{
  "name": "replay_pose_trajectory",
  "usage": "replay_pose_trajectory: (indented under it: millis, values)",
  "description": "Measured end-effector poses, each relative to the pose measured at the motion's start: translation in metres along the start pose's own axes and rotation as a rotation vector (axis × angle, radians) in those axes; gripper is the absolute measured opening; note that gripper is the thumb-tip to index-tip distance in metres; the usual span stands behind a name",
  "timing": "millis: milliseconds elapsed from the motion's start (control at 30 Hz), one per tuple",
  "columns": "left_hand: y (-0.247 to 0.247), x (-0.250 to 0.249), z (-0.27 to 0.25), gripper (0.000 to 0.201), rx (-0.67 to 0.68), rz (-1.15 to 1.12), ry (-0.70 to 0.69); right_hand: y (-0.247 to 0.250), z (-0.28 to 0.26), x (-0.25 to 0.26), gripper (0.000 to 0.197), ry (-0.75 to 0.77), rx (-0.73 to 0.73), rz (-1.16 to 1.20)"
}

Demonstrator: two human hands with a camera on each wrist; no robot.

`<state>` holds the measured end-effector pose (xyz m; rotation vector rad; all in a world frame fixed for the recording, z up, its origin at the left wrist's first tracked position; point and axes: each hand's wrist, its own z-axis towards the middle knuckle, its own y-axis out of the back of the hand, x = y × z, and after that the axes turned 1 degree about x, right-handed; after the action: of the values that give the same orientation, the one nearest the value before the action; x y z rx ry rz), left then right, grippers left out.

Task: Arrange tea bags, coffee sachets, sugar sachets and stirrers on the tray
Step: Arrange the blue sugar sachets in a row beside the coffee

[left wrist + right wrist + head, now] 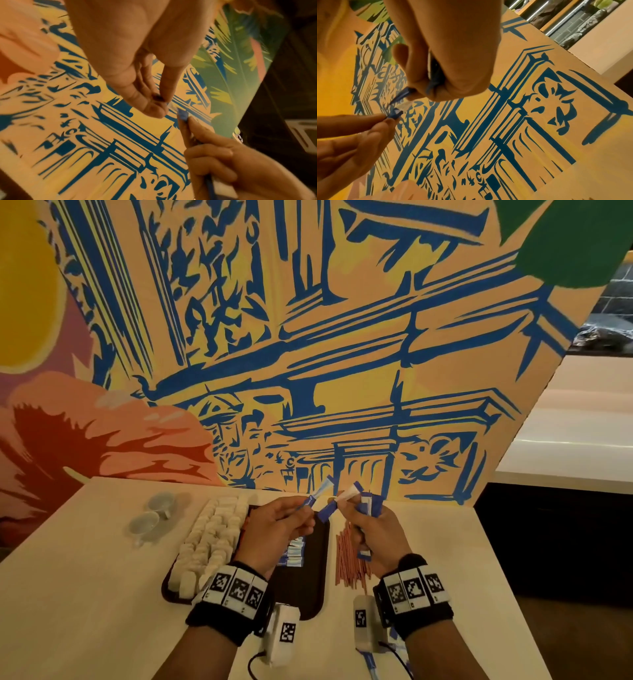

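Both hands work above the dark oval tray [317, 577]: the left hand [274, 529] pinches one slim blue-and-white sachet [317, 497], its long axis slanting up and away towards the mural, while the right hand [373, 529] clutches a bundle of like sachets [368, 505]. Best peel singles off cleanly and lay each parallel to the sachets already on the tray.

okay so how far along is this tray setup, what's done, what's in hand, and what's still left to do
Done: white sachets fill the left of the dark tray, with a few blue sachets beside them. In hand: the left hand pinches one blue sachet; the right hand has a grip on a bunch of blue sachets. Left: the stirrers still lie on the table right of the tray.
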<state>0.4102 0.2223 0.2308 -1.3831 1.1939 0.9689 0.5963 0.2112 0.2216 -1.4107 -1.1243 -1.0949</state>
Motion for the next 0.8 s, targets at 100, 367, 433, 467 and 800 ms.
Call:
replay_pose_trajectory:
  millis: [100, 367, 433, 467, 800]
  values:
    - [0.008, 0.001, 0.004, 0.021, -0.013, -0.177, 0.14, -0.011, 0.0, -0.003, 0.018, 0.194, -0.007, -0.045]
    - [0.012, -0.014, 0.013, 0.021, 0.081, -0.187, 0.202, -0.03, 0.016, -0.019, 0.035, 0.416, 0.039, -0.36]
    - [0.014, -0.016, 0.019, 0.02, 0.061, -0.193, 0.173, -0.035, 0.021, -0.019, 0.033, 0.447, 0.027, -0.383]
    - [0.016, -0.016, 0.022, 0.019, 0.049, -0.183, 0.153, -0.037, 0.024, -0.019, 0.034, 0.449, 0.021, -0.384]
    - [0.048, -0.012, 0.052, 0.013, 0.132, -0.082, 0.091, -0.048, 0.052, -0.022, 0.022, 0.317, 0.173, -0.29]
